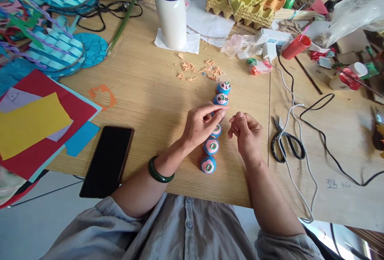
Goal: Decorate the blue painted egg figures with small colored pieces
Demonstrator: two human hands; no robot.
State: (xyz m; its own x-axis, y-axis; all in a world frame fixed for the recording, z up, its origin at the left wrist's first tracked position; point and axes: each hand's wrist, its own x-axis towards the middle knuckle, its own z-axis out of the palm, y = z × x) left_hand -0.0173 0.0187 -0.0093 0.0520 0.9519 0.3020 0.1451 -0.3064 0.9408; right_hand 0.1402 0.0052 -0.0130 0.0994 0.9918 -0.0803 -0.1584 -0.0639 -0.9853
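Blue, pink-topped domes point(204, 148) with green rings point(212, 143) form a row near separated hands point(200, 126), the right hand point(248, 132) pinching something dark point(234, 116).

Bears, as lt.-brown wooden table point(150, 92), blk. rect. phone point(107, 162) on L, row of rd. blue-and-pink domes point(211, 146) mid, pale-orange curly shavings point(188, 66) beyond, blk.-handled metal scissors point(287, 135) on R.
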